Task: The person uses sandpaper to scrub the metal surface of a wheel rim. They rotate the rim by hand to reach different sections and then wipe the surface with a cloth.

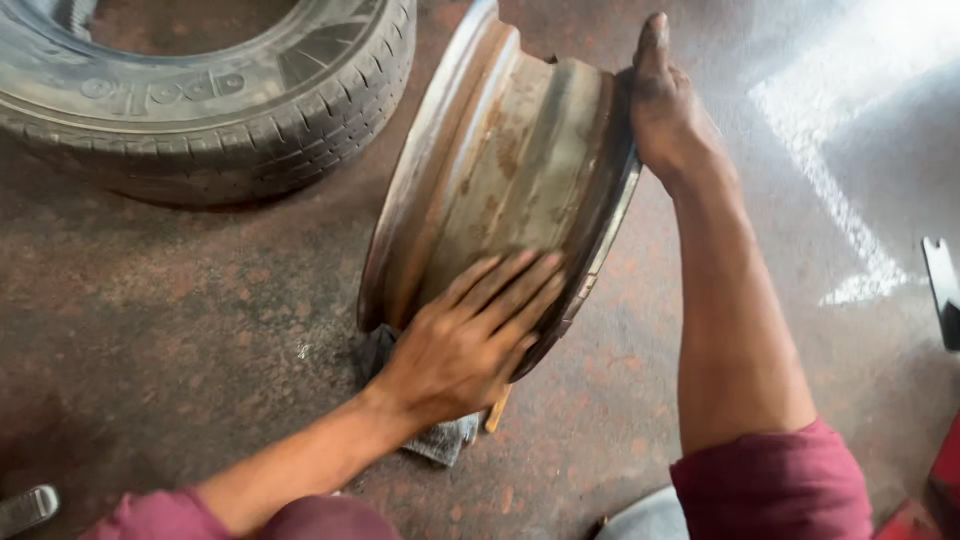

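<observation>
A rusty bare steel wheel rim [505, 160] stands on its edge on the floor, tilted a little. My left hand [470, 340] lies flat on the lower part of the rim's barrel, fingers spread, pressing a dark grey rag [445, 440] that sticks out under the palm. My right hand [660, 100] grips the rim's upper right flange and steadies it. Both sleeves are maroon.
A black tyre [200, 90] lies flat on the floor at the upper left, close to the rim. The concrete floor [170, 330] is stained reddish brown. A dark metal piece [943, 290] shows at the right edge, and a red object [940, 490] at the bottom right corner.
</observation>
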